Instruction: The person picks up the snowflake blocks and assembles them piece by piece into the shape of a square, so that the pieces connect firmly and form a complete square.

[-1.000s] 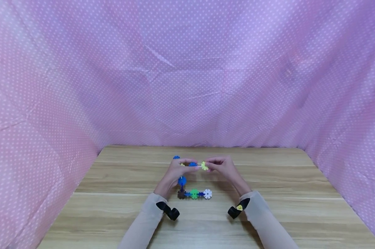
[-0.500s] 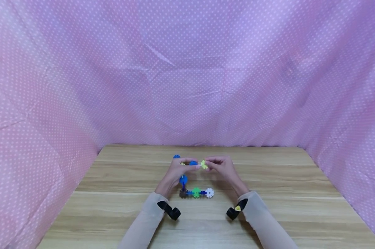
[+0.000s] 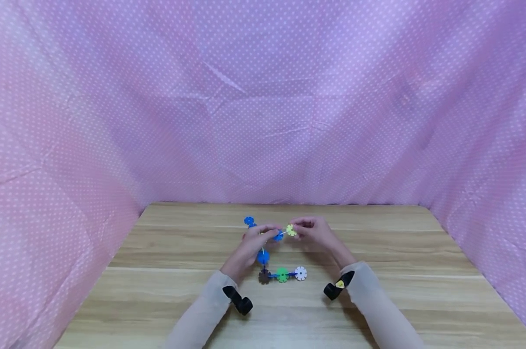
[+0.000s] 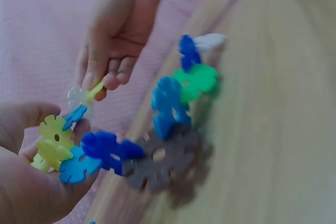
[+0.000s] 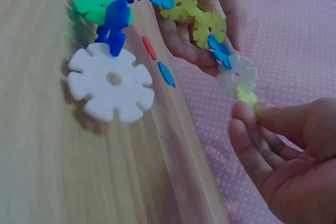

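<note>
Right hand (image 3: 318, 233) pinches the yellow disc (image 3: 291, 230) at left hand's three o'clock; left hand (image 3: 250, 246), fingers curled, holds the disc chain (image 3: 263, 257) — a sideways twist could pop a joint.

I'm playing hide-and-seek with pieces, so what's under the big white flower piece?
In the right wrist view, the wooden table and a dark shadow show beside the white flower piece. The piece covers whatever is directly underneath, so I can't see that part.
</note>
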